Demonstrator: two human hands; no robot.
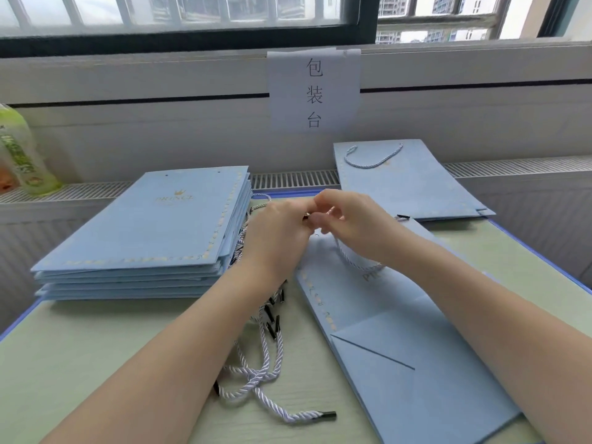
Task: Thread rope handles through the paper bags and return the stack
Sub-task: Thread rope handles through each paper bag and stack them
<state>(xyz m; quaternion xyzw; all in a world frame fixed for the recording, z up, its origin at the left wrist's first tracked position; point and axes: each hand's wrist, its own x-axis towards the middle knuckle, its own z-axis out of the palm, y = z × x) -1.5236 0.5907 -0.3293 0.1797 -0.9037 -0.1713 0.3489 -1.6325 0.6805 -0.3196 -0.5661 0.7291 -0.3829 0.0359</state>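
Both hands meet over the top edge of a flat light-blue paper bag point(400, 341) that lies on the pale green desk point(96, 363), its folded bottom toward the viewer. The left hand point(278, 232) has its fingers curled in toward the right hand point(349, 216), and the two sets of fingertips pinch together at the bag's upper edge; what exactly sits between them is too small to tell, though a rope handle point(355, 262) loops down on the bag's face just below the right hand. Left of the bag, touching the left forearm's far side, a loose pile of white twisted ropes point(259, 373) with black tips sprawls across the desk, one rope end stretching toward the near edge. Farther left stands a stack of flat blue bags point(144, 232), punched holes visible along the top sheet. At the back right, a finished bag point(407, 181) with its handle threaded rests partly over the radiator grille. A white paper sign point(315, 91) hangs on the wall under the window, and a green bottle point(22, 152) stands at far left.
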